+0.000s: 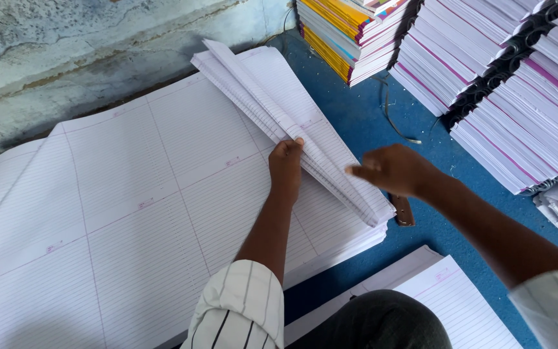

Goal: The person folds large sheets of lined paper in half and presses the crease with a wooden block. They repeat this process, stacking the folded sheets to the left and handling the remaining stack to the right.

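I'm looking straight down at a blue surface (pixel 356 123), and the biggest thing on it is the broad stack of large ruled sheets (pixel 117 213), white with faint pink ruling, filling everything from the centre out to nine o'clock. At one to three o'clock I've got stacks of bound notebooks (pixel 518 97), white page edges with pink stripes and dark spiral spines between them, and at twelve o'clock a stack with yellow and coloured covers (pixel 343 32). Along the right edge of the big sheets lies a folded bundle of ruled sheets (pixel 279 110), a long narrow wedge running from twelve o'clock down toward four o'clock, resting on top of the flat stack. At six o'clock, another pile of ruled paper (pixel 447 297) pokes out near my knee. Now the hands: my left hand (pixel 285 169) sits at dead centre, fingers together and pressed down on the left edge of the folded bundle, thumb tucked against the fold. My right hand (pixel 392 169) hovers just at three o'clock of it, blurred, fingers loosely apart, holding nothing and just above the bundle's lower end. Smallest of all, a dark brown flat tool (pixel 403 211) lies on the blue right beside the bundle's tip, under my right wrist.
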